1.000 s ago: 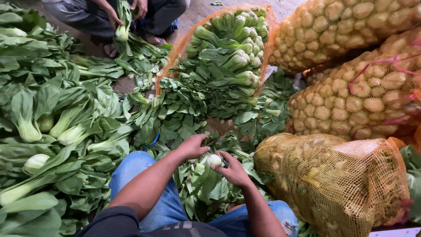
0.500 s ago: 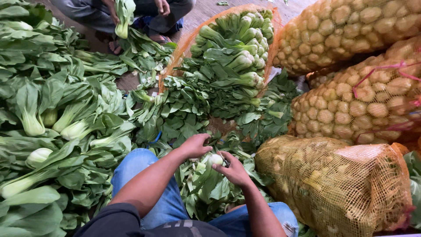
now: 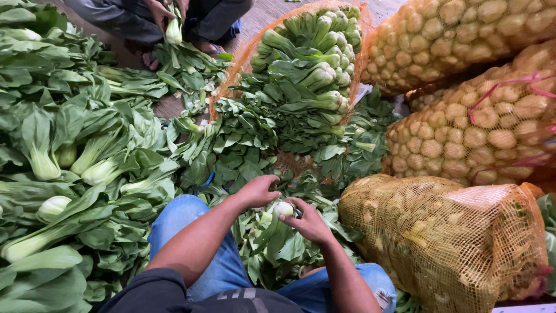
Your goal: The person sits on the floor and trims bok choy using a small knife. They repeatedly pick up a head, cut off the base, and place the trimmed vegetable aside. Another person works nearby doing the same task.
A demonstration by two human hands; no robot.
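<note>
Both hands grip one bok choy (image 3: pixel 282 210) over the lap: the left hand (image 3: pixel 259 191) closes on its leaves, the right hand (image 3: pixel 310 221) pinches the pale base, seemingly to steady it. Loose bok choy (image 3: pixel 69 174) lies heaped to the left, an orange net sack (image 3: pixel 307 69) of it ahead, potato sacks (image 3: pixel 452 243) right.

Three yellow net sacks of potatoes (image 3: pixel 463 133) sit at 3 o'clock. One orange net sack of greens (image 3: pixel 313 69) lies at 12 o'clock.
</note>
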